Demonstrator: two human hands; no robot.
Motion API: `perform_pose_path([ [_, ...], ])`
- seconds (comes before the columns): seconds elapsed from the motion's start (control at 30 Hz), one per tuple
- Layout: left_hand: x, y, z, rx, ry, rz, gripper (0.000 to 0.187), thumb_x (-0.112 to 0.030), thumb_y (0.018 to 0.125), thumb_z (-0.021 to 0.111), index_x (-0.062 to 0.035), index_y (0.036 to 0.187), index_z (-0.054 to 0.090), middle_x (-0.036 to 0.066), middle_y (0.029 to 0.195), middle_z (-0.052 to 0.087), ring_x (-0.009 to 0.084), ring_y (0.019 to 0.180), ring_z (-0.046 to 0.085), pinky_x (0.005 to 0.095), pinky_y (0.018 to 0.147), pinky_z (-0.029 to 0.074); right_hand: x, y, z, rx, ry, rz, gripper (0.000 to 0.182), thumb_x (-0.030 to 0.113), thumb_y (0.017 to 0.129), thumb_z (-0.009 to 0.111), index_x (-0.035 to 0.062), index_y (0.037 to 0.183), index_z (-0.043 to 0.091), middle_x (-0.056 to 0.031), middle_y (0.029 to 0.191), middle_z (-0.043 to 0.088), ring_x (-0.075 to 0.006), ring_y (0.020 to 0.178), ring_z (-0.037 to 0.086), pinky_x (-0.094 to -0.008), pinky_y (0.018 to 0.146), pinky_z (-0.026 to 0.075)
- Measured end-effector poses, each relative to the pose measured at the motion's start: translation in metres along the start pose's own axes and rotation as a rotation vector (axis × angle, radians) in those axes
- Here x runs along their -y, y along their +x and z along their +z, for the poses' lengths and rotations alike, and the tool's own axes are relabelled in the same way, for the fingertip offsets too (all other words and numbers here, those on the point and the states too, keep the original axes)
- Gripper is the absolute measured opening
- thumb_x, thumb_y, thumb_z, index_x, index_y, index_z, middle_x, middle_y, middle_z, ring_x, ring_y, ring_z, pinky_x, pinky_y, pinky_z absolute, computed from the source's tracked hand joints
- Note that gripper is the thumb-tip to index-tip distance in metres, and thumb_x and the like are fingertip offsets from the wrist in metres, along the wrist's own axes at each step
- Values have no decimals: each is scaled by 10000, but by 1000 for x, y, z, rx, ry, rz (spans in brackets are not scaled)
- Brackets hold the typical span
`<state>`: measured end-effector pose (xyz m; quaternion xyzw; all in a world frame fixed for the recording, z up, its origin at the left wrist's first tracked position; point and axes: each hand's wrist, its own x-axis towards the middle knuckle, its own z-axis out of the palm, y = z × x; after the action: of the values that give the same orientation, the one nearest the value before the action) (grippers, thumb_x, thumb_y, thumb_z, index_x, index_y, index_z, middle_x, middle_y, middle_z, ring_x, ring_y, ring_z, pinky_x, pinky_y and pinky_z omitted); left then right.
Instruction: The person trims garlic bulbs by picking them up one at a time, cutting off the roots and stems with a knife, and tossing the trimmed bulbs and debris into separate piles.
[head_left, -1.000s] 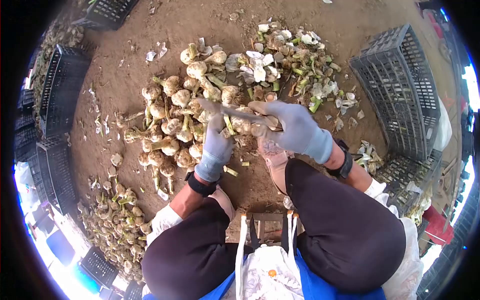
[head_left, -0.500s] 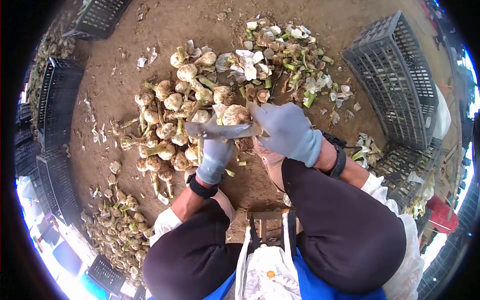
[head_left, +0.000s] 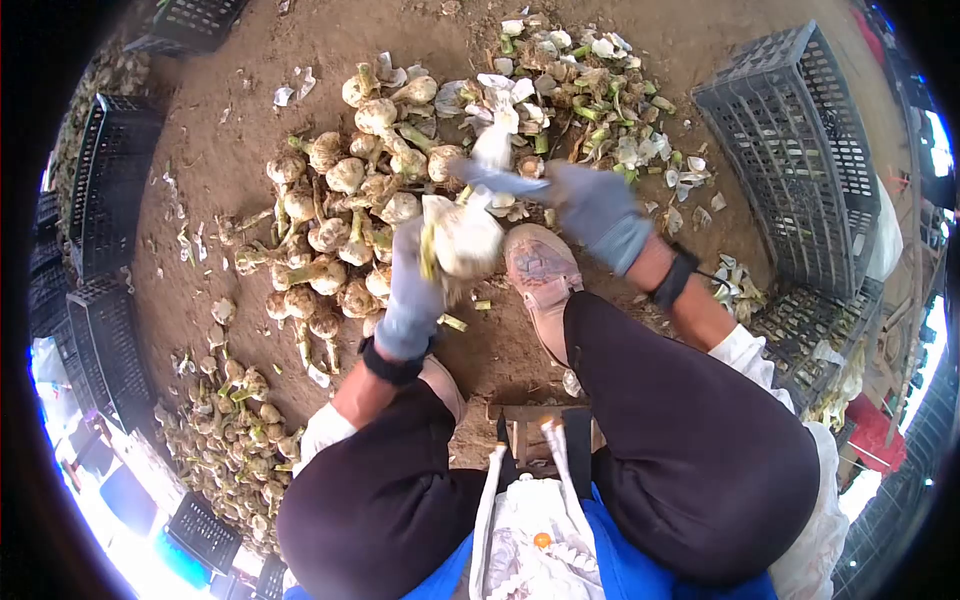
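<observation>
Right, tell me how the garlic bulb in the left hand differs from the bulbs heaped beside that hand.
The held bulb looks mostly white, while the heaped bulbs show more brown staining. The held bulb is up in the left hand; the heaped bulbs lie on the ground. The held bulb looks blurred, the heaped bulbs sharper. Both the held bulb and many heaped bulbs have stalks.

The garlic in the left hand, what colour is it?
The garlic is mostly creamy white, best seen in the head view.
</observation>
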<state>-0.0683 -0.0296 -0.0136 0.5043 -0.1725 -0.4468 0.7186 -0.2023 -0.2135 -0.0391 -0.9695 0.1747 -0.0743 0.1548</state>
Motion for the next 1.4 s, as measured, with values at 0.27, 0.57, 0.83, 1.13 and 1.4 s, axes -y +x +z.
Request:
perform_pose_path([
  [0.27,16,24,0,200,1282,358,217,-35,658,642,-115,860,625,84,650,564,284,633,581,372,587,457,41,-3,-16,133,1039,261,277,252,863,599,17,1006,637,-79,782,661,-131,658,616,-247,576,492],
  [0.57,0,17,9,0,-277,-15,365,-142,895,548,28,1200,443,86,1018,588,145,888,595,244,739,506,50,10,23,-1,1653,512,400,351,877,575,-35,967,629,-25,690,591,-76,623,538,-228,570,442],
  [0.83,8,24,-14,-1,641,154,170,-59,865,580,18,1017,578,16,886,614,129,776,594,259,650,485,25,4,-35,88,612,297,375,383,785,631,26,898,656,-150,629,603,-211,562,608,-325,524,451],
  [1.13,8,45,-18,-163,1209,802,227,-48,761,664,-85,977,606,60,881,644,145,733,620,263,602,528,-9,-22,-9,472,320,257,312,301,777,566,55,951,648,-201,737,616,-364,713,611,-414,666,495],
  [1.4,-92,-65,-155,-814,878,313,194,10,858,522,-10,1028,613,118,941,639,170,849,618,289,707,532,-2,17,-15,153,555,350,347,295,796,566,60,1045,624,-138,831,656,-301,758,635,-389,696,506],
])
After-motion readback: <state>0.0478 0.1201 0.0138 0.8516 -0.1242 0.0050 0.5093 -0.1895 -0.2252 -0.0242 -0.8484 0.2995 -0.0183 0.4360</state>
